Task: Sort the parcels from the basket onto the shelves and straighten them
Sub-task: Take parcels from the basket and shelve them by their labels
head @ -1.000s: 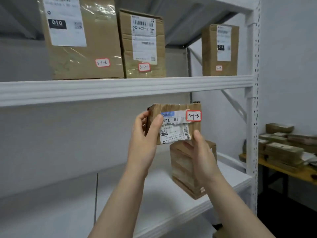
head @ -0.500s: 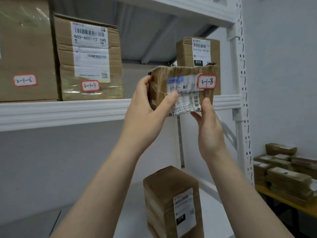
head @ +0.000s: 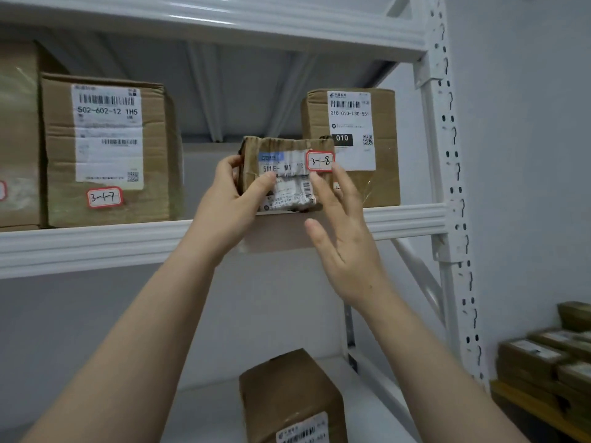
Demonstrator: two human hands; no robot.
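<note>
Head view: parcel now lifted to the shelf edge — left hand grips it, right hand spread — placing nearly done.

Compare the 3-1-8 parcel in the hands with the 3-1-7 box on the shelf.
Size: the 3-1-8 parcel is far smaller than the 3-1-7 box. State: the left hand grips the 3-1-8 parcel at the shelf edge; the 3-1-7 box stands on the shelf untouched. Label: crumpled on the 3-1-8 parcel, flat on the 3-1-7 box. Both are brown cardboard with a red-bordered handwritten tag.
</note>
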